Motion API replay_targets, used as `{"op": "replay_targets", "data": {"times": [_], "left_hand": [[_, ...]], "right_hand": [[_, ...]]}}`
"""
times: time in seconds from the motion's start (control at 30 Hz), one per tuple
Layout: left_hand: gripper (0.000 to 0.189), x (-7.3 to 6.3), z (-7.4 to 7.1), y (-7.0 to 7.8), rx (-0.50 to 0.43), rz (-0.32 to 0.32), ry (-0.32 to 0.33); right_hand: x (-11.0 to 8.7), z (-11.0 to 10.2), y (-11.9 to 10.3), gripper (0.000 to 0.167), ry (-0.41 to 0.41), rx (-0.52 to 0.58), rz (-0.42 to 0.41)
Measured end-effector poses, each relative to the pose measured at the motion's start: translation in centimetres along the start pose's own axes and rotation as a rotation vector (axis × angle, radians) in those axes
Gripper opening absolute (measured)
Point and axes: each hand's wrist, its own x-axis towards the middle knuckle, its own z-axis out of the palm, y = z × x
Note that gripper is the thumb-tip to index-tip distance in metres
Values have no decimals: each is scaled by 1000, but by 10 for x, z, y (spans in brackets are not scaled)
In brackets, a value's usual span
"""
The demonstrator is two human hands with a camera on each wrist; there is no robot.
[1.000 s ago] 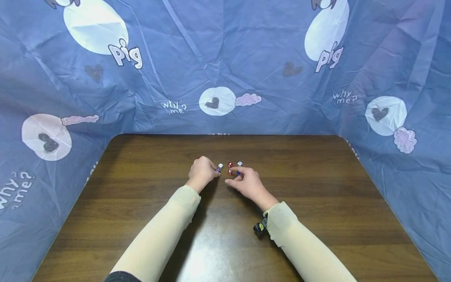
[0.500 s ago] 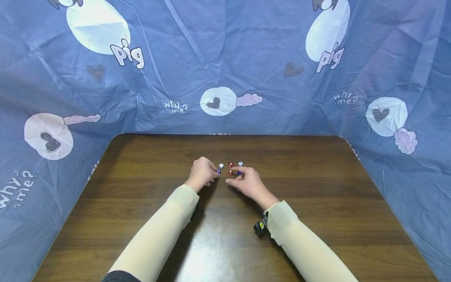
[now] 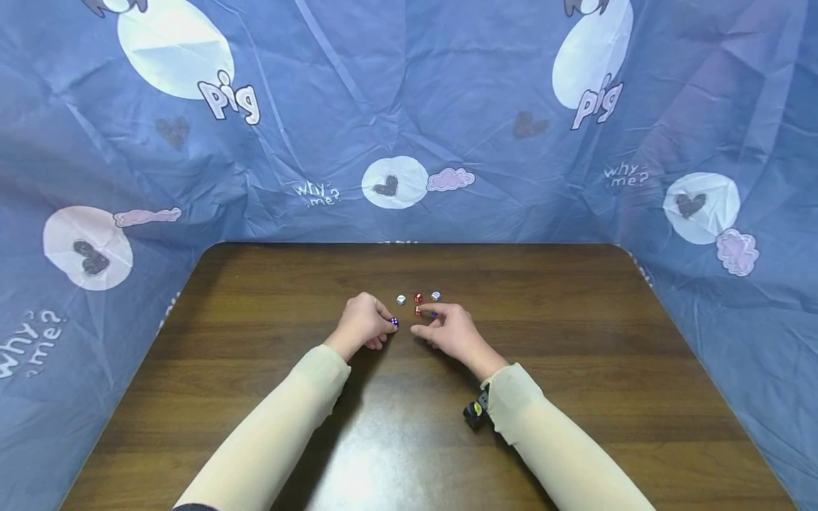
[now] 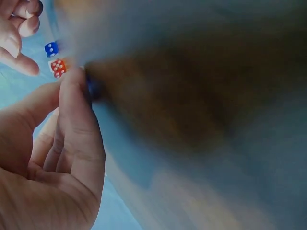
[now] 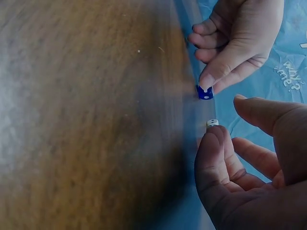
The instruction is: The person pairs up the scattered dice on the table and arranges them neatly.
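My left hand (image 3: 363, 319) pinches a blue die (image 3: 394, 322) between thumb and index finger, in front of a white die (image 3: 400, 300). The right wrist view shows the same blue die (image 5: 205, 92) at those fingertips. My right hand (image 3: 455, 333) has thumb and index finger spread apart, its index fingertip right at the front red die (image 3: 418, 311). Beyond it are another red die (image 3: 418, 298) and a second white die (image 3: 436, 295). A second blue die (image 3: 434, 314) is partly hidden by the right hand's fingers.
The dice are on a brown wood-grain table (image 3: 409, 426) with rounded far corners. A blue printed cloth (image 3: 402, 106) hangs behind and along both sides. A small black device (image 3: 475, 413) sits at the right wrist.
My left hand has drawn the pinched blue die towards me, away from the white die behind it. The right hand has stayed nearly still.
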Motion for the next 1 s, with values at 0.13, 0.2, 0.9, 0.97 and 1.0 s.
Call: {"op": "replay_targets", "data": {"times": [0.13, 0.2, 0.9, 0.97, 1.0], "left_hand": [[7, -7, 0, -2, 5, 18, -11], [8, -10, 1, -2, 17, 25, -12], [10, -35, 22, 4, 141, 144, -57], [10, -36, 24, 5, 151, 146, -60], [9, -37, 25, 5, 152, 152, -62]], "right_hand": [[-2, 1, 0, 47, -20, -22, 4], [-3, 2, 0, 47, -36, -28, 2], [-21, 4, -1, 33, -86, -106, -67], [-22, 3, 0, 32, -97, -115, -61], [-23, 2, 0, 31, -104, -120, -55]]}}
